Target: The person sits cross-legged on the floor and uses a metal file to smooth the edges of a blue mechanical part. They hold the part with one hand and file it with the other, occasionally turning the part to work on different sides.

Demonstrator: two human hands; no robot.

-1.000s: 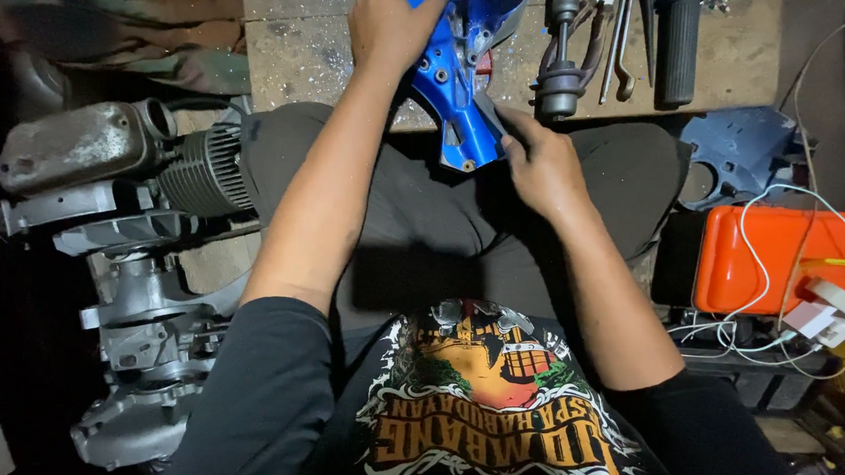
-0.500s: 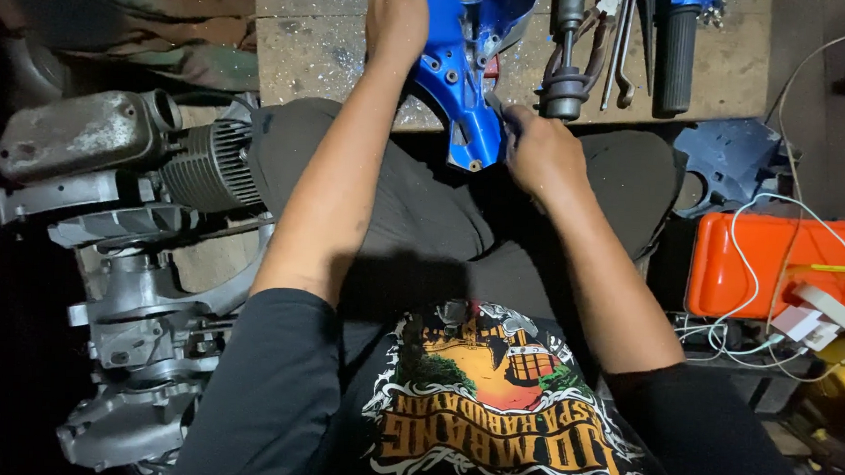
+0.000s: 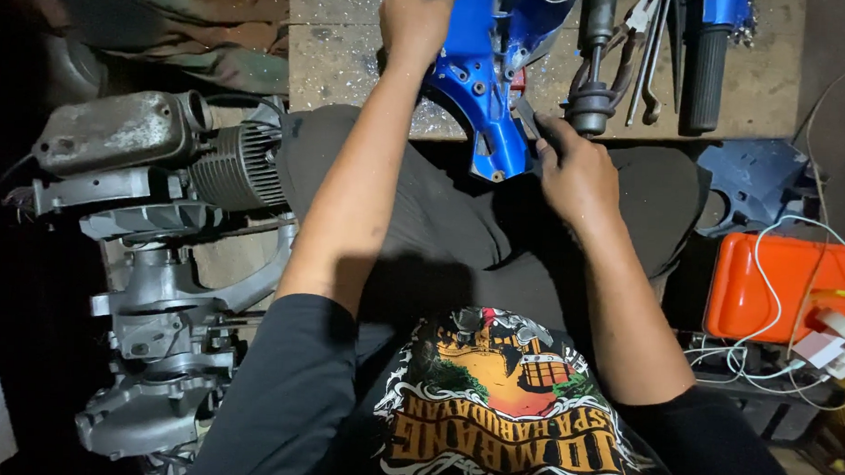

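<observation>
I'm gripping the blue metal housing (image 3: 484,90) with my left hand (image 3: 413,17), fingers wrapped over its upper part at the far side of the wooden surface (image 3: 354,57). The housing is hanging off the surface's near edge, its lower tip jutting out over my lap. My right hand (image 3: 575,173) is pinching a thin grey tool (image 3: 528,118), fingers closed around it, and I'm pressing its tip against the housing's right edge, just past the surface's near edge.

Room is getting tight on the right: a grey shaft with a collar (image 3: 592,80) is standing just beside my right knuckles, and beyond it a couple of wrenches (image 3: 654,49) and a black handlebar grip (image 3: 704,74) are lying toward the surface's right edge. Between my forearms, over my lap, nothing is crowding me.

Off the surface's left edge, a grey engine block (image 3: 160,256) with cooling fins is sitting close to my left elbow. By my right arm an orange tray (image 3: 767,287) is lying under white cables (image 3: 796,279).
</observation>
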